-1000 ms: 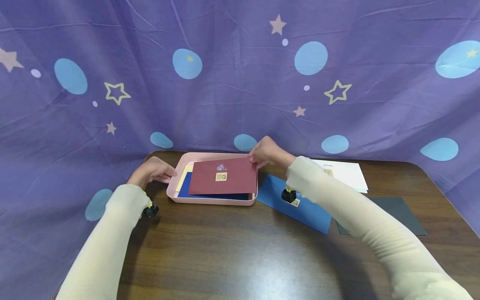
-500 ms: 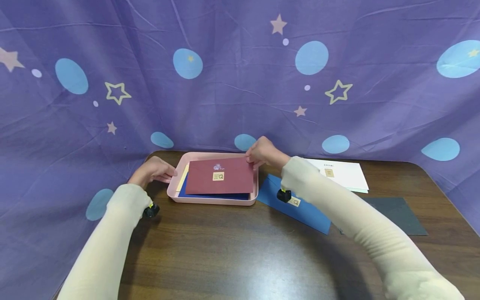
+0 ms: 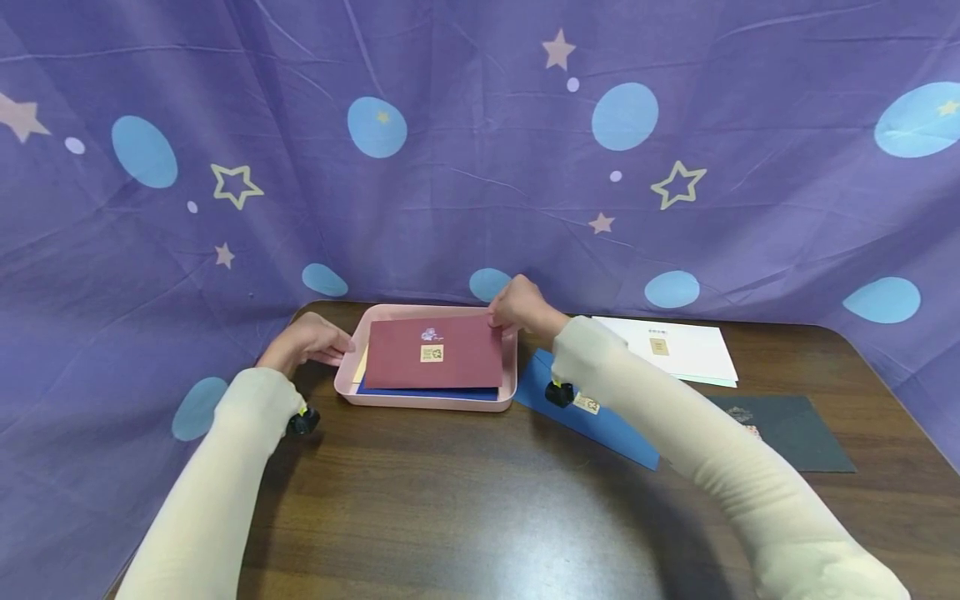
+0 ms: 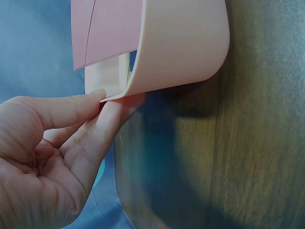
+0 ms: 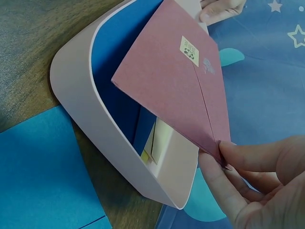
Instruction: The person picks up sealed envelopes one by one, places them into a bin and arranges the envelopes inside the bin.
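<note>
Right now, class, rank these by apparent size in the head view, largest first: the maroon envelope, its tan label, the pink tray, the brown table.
1. Brown table
2. Pink tray
3. Maroon envelope
4. Tan label

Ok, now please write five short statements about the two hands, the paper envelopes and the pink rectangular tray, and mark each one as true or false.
1. The right hand pinches a corner of the rectangular dark red paper envelope. True.
2. The left hand touches nothing. False: it pinches the rim of the pink rectangular tray.
3. The rectangular bright blue paper envelope lies outside the tray. True.
4. The dark red envelope lies flat on the tray's bottom. False: flat dark blue paper shows beneath it, and the right hand holds its corner up.
5. The rectangular white paper envelope lies in the tray. False: this white envelope is to the right of the tray.
</note>
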{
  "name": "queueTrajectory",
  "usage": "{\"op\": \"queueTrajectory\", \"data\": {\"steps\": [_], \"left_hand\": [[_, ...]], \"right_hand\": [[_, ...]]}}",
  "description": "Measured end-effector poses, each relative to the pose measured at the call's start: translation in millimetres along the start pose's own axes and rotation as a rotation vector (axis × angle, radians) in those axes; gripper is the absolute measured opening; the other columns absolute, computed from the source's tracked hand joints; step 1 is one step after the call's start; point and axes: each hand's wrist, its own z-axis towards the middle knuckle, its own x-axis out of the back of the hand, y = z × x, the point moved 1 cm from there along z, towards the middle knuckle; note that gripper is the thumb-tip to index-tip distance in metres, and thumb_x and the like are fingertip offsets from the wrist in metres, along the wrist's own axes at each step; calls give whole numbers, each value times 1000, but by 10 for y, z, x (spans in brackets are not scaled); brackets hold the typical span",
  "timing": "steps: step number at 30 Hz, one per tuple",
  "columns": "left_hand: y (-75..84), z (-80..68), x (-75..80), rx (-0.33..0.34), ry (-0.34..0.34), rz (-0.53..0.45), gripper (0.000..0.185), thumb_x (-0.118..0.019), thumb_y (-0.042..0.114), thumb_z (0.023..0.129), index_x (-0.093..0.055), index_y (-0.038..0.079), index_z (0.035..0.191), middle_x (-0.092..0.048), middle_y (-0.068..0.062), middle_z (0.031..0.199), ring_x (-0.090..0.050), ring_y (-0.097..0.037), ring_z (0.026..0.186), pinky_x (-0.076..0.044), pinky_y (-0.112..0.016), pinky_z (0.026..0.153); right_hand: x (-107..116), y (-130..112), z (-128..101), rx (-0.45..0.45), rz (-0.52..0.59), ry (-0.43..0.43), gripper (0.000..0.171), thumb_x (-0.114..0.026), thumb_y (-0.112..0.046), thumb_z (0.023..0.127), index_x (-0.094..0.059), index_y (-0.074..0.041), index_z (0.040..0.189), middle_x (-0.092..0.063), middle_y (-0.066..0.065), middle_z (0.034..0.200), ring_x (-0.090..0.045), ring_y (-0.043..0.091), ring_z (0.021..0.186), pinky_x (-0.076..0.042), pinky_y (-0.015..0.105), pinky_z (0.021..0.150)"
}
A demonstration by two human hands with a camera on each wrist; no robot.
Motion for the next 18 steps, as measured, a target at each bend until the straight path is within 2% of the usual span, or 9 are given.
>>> {"op": "queueTrajectory", "data": {"steps": [7, 12, 18], "left_hand": [[0, 4, -5, -11, -4, 8, 37, -65, -2, 90, -59, -23, 121, -69, 0, 71, -68, -7, 62, -66, -24, 64], [0, 9, -6, -8, 5, 11, 35, -65, -3, 90, -62, -21, 119, -69, 1, 70, -67, -7, 61, -65, -24, 63], [9, -12, -6, -16, 1, 13, 33, -65, -2, 90, -63, -21, 118, -69, 1, 71, -67, -7, 60, -65, -24, 63]], "right_hand": [[-30, -12, 33, 1, -40, 29, 9, -75, 5, 84, -77, 2, 92, -77, 16, 99, -71, 20, 60, -68, 38, 72], [-48, -13, 45, 18, -126, 48, 9, -77, 4, 83, -78, 2, 92, -77, 16, 99, -76, 26, 72, -68, 39, 73], [-74, -1, 19, 64, -194, 78, 3, -79, -1, 84, -78, -1, 87, -78, 13, 95, -75, 28, 78, -67, 31, 68]]}}
